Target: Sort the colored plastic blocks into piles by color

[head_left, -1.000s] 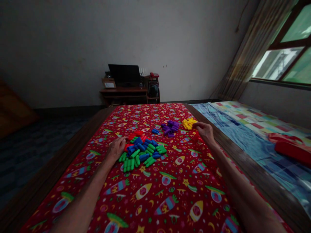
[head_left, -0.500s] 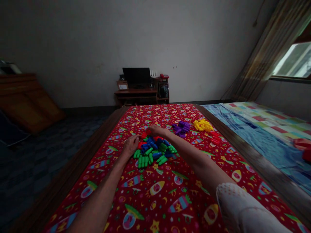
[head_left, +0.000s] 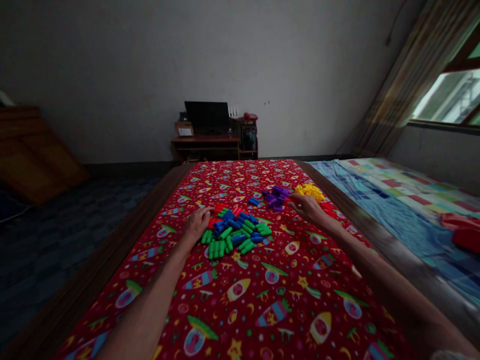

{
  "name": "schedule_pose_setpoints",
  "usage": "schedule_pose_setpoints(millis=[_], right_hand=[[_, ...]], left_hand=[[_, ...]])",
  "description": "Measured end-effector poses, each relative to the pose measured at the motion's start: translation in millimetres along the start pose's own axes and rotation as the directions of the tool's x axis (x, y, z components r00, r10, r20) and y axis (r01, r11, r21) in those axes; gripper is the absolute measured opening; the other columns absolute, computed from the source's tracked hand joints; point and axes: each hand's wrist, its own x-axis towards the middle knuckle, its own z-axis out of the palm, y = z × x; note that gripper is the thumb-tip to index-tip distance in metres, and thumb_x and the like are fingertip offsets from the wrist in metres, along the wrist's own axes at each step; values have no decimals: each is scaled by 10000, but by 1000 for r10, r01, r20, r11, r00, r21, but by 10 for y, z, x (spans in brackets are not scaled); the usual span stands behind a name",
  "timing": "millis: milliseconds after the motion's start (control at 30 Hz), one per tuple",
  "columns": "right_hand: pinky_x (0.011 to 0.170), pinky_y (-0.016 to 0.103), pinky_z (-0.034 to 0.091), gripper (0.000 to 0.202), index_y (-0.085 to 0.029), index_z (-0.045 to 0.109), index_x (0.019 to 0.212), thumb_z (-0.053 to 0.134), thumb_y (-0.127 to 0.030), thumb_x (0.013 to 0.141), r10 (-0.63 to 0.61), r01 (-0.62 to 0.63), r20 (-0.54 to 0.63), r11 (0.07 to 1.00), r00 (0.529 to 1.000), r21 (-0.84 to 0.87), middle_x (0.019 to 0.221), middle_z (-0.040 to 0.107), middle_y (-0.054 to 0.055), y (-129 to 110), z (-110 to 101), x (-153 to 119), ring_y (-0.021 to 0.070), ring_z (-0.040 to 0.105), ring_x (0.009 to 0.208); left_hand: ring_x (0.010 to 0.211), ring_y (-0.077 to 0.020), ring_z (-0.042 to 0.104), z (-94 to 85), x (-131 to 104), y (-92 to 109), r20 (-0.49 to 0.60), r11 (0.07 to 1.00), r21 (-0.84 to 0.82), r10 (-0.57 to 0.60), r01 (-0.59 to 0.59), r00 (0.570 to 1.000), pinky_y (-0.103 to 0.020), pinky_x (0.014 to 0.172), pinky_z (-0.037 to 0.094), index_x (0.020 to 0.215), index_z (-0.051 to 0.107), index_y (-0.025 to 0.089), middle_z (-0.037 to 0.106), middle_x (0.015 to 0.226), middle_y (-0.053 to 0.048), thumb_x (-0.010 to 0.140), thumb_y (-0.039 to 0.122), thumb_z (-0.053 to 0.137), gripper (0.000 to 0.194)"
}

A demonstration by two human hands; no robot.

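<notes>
My left hand (head_left: 197, 223) rests at the left edge of a mixed pile, its fingers loosely bent and apart beside red toy blocks (head_left: 213, 222). I see nothing held in it. In that pile lie bullet-shaped green blocks (head_left: 216, 249) and blue blocks (head_left: 237, 239), several of them joined in rows. My right hand (head_left: 308, 206) is out to the right, closed on a red block that shows at its fingertips. It hovers between a purple block group (head_left: 276, 198) and a yellow block group (head_left: 309, 191). More red blocks (head_left: 328, 208) lie just behind its wrist.
A red patterned cloth (head_left: 240, 290) covers the long table with dark wooden edges. One blue piece (head_left: 253, 201) lies apart near the purple group. To the right is a bed with a blue cover (head_left: 360, 210). A desk with a monitor (head_left: 207, 117) stands against the wall.
My right hand has moved from the back of the mixed pile to the right, carrying a red block. A blue piece now shows apart from the pile. My left hand stays at the pile's left edge.
</notes>
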Motion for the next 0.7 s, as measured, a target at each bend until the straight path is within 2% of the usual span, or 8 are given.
schedule_pose_setpoints(millis=[67,133,267,367,433,533,600,700], right_hand=[[768,320,472,243,-172,658,955,517,-362,897,74,-83,-127,995,989,-62,869,707,101,224,-107,-287,206,640,788],[842,354,479,230,-185,660,961,543,-364,877,104,-126,-193,986,976,-105,950,712,126,405,-157,-523,232,653,893],[861,387,481,214,-175,684,875,543,-335,864,141,-171,-155,965,978,-198,937,715,156,606,-206,-769,259,649,923],[838,407,477,236,-168,703,815,508,-291,864,161,-182,-111,960,981,-214,950,716,166,592,-244,-735,279,641,925],[843,395,474,237,-169,715,856,504,-275,855,114,-133,-137,982,984,-136,998,713,161,473,-237,-612,273,637,953],[802,326,478,253,-176,722,932,493,-258,860,35,-28,-128,998,991,53,963,727,121,109,-112,-286,220,654,891],[719,277,468,258,-174,729,943,488,-220,863,-31,30,4,988,1000,153,868,734,80,-224,62,2,180,650,762],[673,245,443,257,-138,734,949,516,-130,814,-180,125,223,963,958,240,796,725,60,-730,405,446,164,640,714]], left_hand=[[989,-230,655,2,-2,4,-4,1000,-6,0,0,1000,-387,936,500,1016,691,183,725,1042,-82,843,353,350,418],[1000,-232,654,-9,-5,12,3,1000,-6,-1,1,1000,-390,945,496,1017,691,183,724,1052,-83,844,356,349,420],[1024,-234,652,-60,-7,33,44,1000,-21,-2,3,999,-392,955,495,1018,692,182,721,1085,-84,844,370,350,427],[1047,-232,651,-94,-7,43,52,998,-53,-25,28,998,-388,954,500,1076,675,165,712,1127,-92,850,353,339,447],[1065,-230,649,-103,-7,47,54,997,-68,-37,41,998,-386,961,499,1117,658,155,706,1148,-97,851,335,336,455],[1080,-230,645,-100,-7,48,59,997,-74,-30,34,998,-393,974,493,1127,651,155,693,1181,-95,848,314,345,443],[1083,-234,643,-93,-6,44,56,997,-69,-24,28,998,-402,978,491,1109,657,156,688,1192,-97,846,304,350,430],[1085,-243,643,-79,-3,25,51,998,-63,-26,29,998,-413,984,487,1097,662,139,693,1173,-112,843,301,352,433]])
